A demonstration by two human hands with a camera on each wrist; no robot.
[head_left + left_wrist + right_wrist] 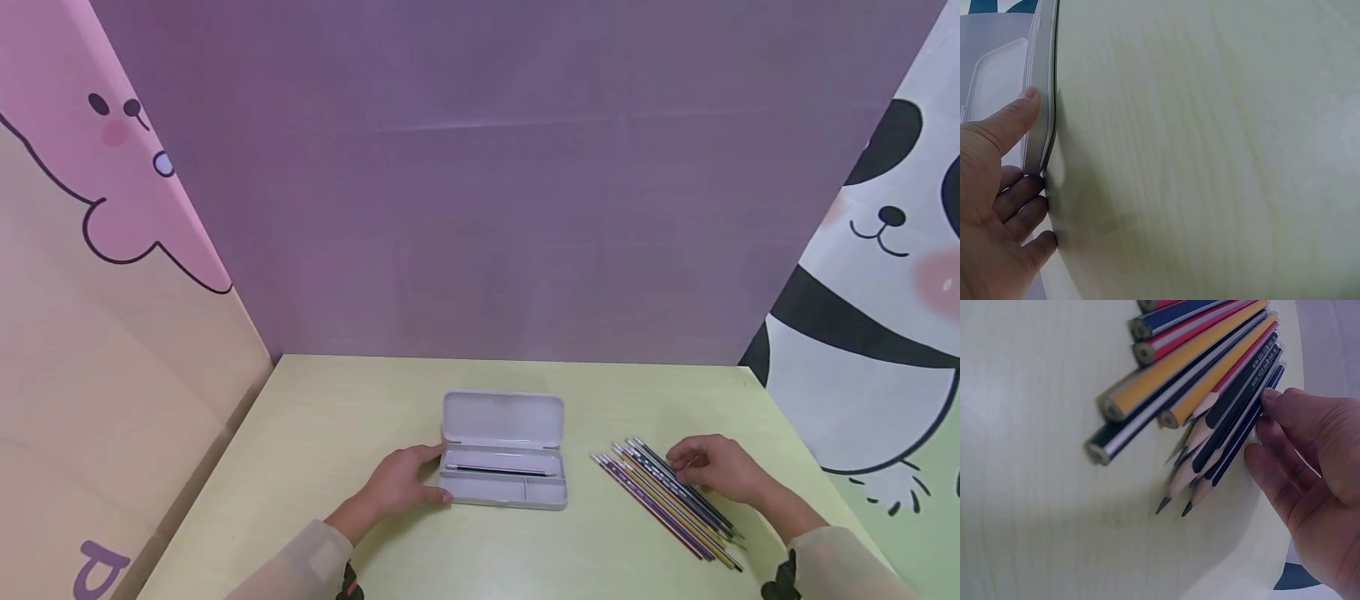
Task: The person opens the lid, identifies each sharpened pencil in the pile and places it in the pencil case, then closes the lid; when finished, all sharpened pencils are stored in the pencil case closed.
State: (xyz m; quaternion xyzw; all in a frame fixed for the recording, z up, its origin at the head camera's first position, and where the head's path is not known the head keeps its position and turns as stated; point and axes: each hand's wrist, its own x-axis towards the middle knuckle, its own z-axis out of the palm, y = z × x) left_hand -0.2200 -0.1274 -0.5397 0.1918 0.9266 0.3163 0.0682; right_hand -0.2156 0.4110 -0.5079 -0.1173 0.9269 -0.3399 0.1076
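A white pencil case (504, 505) lies with its lid (502, 419) raised at the back. One dark pencil (498, 471) rests in its rear compartment. My left hand (405, 482) holds the case by its left end, the thumb at the near corner and a finger by the hinge; in the left wrist view the thumb (1013, 122) presses on the side wall. To the right, my right hand (716, 468) bends over a fanned pile of pencils (660, 500). Its thumb and fingertips pinch the outermost dark blue pencil (1241, 428), which lies along the pile's right side.
The pile holds several striped pencils in yellow (1185, 359), red and black, some with sharpened tips toward me, others showing flat ends. Pale wood-grain table (337, 408) lies around both items. A purple backdrop (495, 208) rises behind, with printed side panels left and right.
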